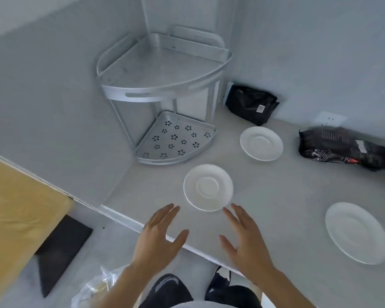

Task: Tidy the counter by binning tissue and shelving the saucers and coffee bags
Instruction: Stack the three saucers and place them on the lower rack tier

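Hands: left hand point(159, 237) and right hand point(245, 238) hover above the counter's near edge, palms facing each other, fingers spread wide, gripping nothing.
Nearest saucer: a white saucer point(208, 187) lies flat on the counter point(276, 196), just beyond both sets of fingertips and between them, apparently untouched.
Other saucers: a second saucer point(261, 143) sits farther back, near the rack; a third saucer point(357, 232) lies well off to the right.
Coffee bags: one black bag point(251, 104) leans against the back wall beside the rack; another bag point(340, 147) lies on its side at the right.
Rack: a metal corner rack point(165, 90) stands in the corner, its solid top shelf and perforated bottom shelf point(176, 138) both bare.
Floor: a clear plastic bag point(93, 287) sits below the left forearm, and a dark mat point(60, 247) lies to the left.
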